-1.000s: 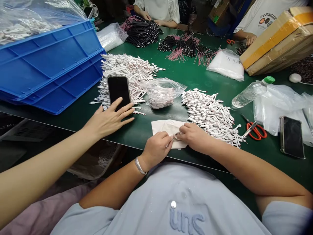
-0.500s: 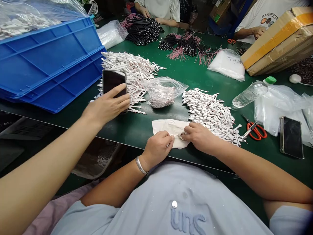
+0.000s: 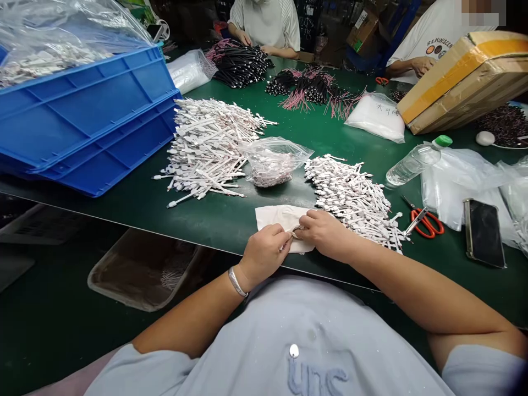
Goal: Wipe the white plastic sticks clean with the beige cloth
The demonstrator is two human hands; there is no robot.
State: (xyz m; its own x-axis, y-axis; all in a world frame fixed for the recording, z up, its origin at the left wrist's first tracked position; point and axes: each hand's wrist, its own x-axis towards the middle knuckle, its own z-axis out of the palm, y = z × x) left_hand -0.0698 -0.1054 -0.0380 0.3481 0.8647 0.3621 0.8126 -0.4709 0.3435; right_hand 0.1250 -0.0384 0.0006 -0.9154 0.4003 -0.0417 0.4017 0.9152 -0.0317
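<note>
My left hand (image 3: pixel 266 252) and my right hand (image 3: pixel 324 234) meet at the table's near edge, fingers pinched together on a small thin piece (image 3: pixel 296 234) that I cannot make out. They rest on a white cloth (image 3: pixel 274 215). Just right of my right hand lies a heap of white labelled wire pieces (image 3: pixel 355 198). A bigger heap of the same pieces (image 3: pixel 208 148) sits to the left, with a clear bag of parts (image 3: pixel 272 159) between the two.
Stacked blue crates (image 3: pixel 86 118) stand at the left. Red-handled scissors (image 3: pixel 427 223), a water bottle (image 3: pixel 414 161), a phone (image 3: pixel 483 232) and plastic bags (image 3: pixel 466 179) lie right. A cardboard box (image 3: pixel 462 82) and black wire bundles (image 3: pixel 243 63) sit farther back, where other people work. A tray (image 3: pixel 144 269) sits below the table.
Another person's arm that reached in from the left has picked the black phone off the left heap and gone out of view. My hands stay pinched together on the cloth.
</note>
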